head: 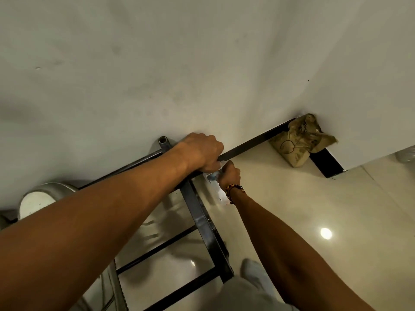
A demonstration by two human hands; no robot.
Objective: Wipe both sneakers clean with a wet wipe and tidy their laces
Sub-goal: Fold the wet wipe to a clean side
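A pale wall (157,63) fills the upper half of the view, meeting a glossy cream floor (336,209) along a dark skirting strip (253,143). A black metal frame (203,223), its bars crossing over the floor, stands against the wall at lower centre; open floor stretches to its right. A crumpled brown paper bag (298,142) sits in the corner where the wall steps back. A round metal stool (42,196) shows at the left edge. Both forearms reach forward to the frame's top corner. The left hand (202,151) curls over a small white and blue wet wipe packet (213,176), fingers clamped on it. The right hand (229,173), with a beaded bracelet (233,190) at the wrist, pinches the packet's top. One pale sneaker (253,274) shows on the floor at the bottom, beside the frame's foot.
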